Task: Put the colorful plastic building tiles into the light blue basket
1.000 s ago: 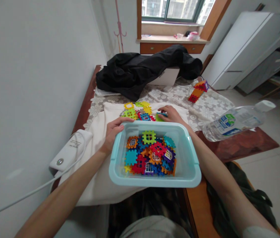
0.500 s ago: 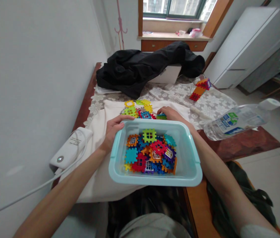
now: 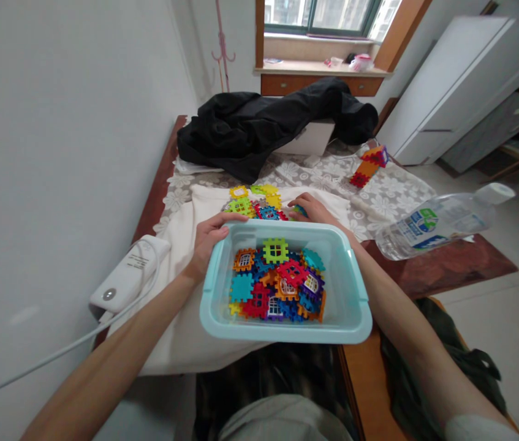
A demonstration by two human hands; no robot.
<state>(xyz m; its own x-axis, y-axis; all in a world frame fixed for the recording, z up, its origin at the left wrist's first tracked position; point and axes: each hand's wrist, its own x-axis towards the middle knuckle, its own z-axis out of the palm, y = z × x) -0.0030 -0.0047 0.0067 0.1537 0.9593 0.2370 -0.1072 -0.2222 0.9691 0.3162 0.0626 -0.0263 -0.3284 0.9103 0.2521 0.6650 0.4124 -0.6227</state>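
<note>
**Hazards and clearance: bin at the table edge**

The left hand [image 3: 208,240] is closed on the far left rim of the bin [image 3: 353,294], thumb over the lip. The right hand [image 3: 310,209] rests on the loose blocks [image 3: 259,205] beyond the bin; its fingers curl around one piece, though how firmly it grips cannot be told.

Risk: the bin, full of blocks, overhangs the near table edge and is held on one side only. A pull or slackened grip would likely tip it toward the lap.

Risk: the water bottle [image 3: 443,222] lies near the right forearm; an outward elbow swing could roll it.

Clearance: the wall bounds the left, the black jacket [image 3: 259,131] the far side. The white cloth [image 3: 181,269] offers open room.
</note>
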